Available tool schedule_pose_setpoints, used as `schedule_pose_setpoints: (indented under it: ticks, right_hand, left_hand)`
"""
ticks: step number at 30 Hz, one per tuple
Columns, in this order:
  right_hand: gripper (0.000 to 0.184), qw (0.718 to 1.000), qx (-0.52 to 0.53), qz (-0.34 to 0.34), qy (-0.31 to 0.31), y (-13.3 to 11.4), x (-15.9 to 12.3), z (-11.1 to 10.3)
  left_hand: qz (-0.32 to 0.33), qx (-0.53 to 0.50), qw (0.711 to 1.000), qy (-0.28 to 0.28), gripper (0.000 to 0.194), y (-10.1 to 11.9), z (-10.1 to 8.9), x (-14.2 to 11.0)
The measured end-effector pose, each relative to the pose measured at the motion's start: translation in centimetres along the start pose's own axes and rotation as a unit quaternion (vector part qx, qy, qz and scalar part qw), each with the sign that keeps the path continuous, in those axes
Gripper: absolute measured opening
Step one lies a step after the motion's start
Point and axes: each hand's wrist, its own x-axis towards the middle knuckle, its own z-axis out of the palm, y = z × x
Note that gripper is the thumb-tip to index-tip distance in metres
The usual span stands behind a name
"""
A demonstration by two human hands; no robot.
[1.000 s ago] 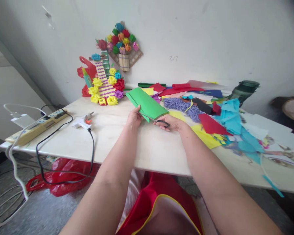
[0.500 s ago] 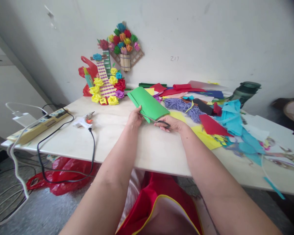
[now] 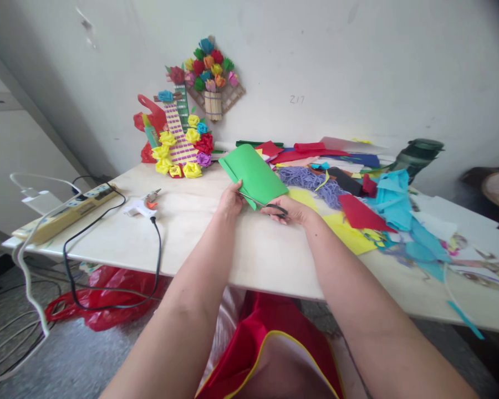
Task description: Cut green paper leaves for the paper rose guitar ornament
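Observation:
My left hand (image 3: 232,200) pinches the near-left edge of a sheet of green paper (image 3: 255,174), which is held up over the table. In my right hand (image 3: 289,209) is a pair of scissors (image 3: 278,210) with black handles, my fingers closed round them. The blades lie along the near edge of the paper, where a narrow green strip hangs partly cut from the sheet. My left fingertips are close to the blade tips. Part of the blades is hidden by the paper and fingers.
A white glue gun (image 3: 142,207) and a power strip (image 3: 69,213) lie at left. Paper-flower crafts (image 3: 178,136) stand at the back. Purple yarn (image 3: 314,183), red paper (image 3: 363,213), blue crepe paper (image 3: 393,197) and a dark green bottle (image 3: 418,155) are at right.
The green paper has shifted slightly to the right and tilted in my left hand. Both hands keep their grip, and the scissors stay at the paper's near edge.

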Motion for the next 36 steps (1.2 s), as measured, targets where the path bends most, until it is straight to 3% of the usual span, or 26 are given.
schedule_pose_setpoints:
  ticks: [26, 36]
  right_hand:
    - [0.034, 0.999, -0.006, -0.045, -0.012, 0.42, 0.47, -0.57]
    - [0.033, 0.998, -0.022, -0.042, -0.034, 0.77, 0.47, -0.78]
  left_hand:
    - [-0.003, 0.010, 1.000, 0.007, 0.020, 0.11, -0.15, 0.30]
    - [0.010, -0.013, 0.999, 0.041, 0.025, 0.37, 0.08, 0.42]
